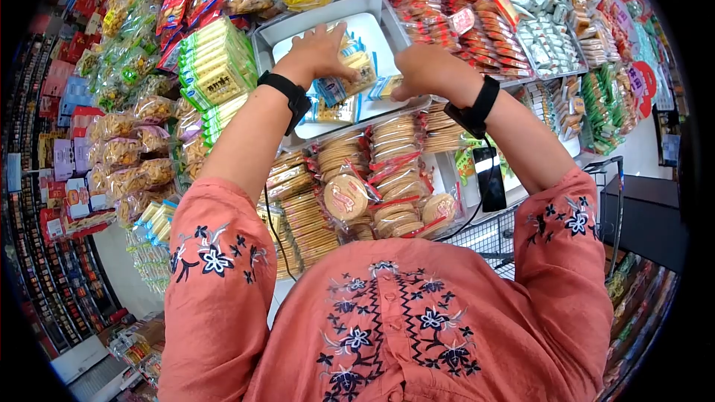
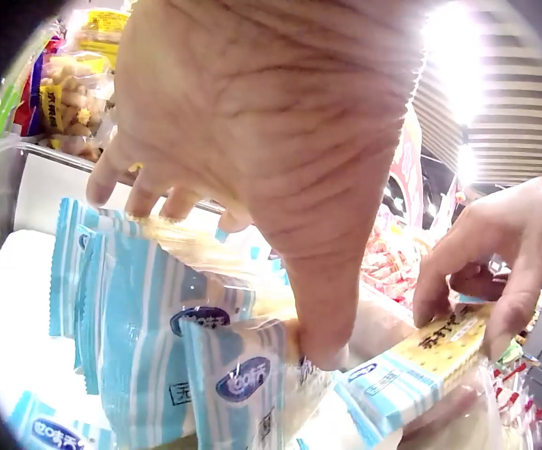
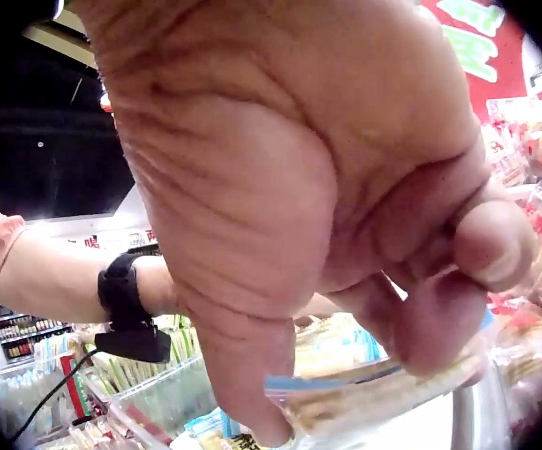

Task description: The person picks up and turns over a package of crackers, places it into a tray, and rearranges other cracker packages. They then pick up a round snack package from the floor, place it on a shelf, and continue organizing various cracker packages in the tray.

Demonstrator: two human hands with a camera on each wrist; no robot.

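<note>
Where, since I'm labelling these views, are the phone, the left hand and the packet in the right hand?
Phone [image 1: 497,190]: head view, on its dark face.
Left hand [image 1: 316,53]: head view, on its back.
Packet [image 2: 389,387]: left wrist view, on its blue-striped end.

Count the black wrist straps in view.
2: left strap just behind the left hand, right strap just behind the right hand. No third shows, and none looks hidden.

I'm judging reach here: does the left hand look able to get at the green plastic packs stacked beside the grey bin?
Probably yes: the green plastic packs lie just past the grey bin, their top uncovered. The left hand would likely first release the blue-and-white striped packets.
</note>
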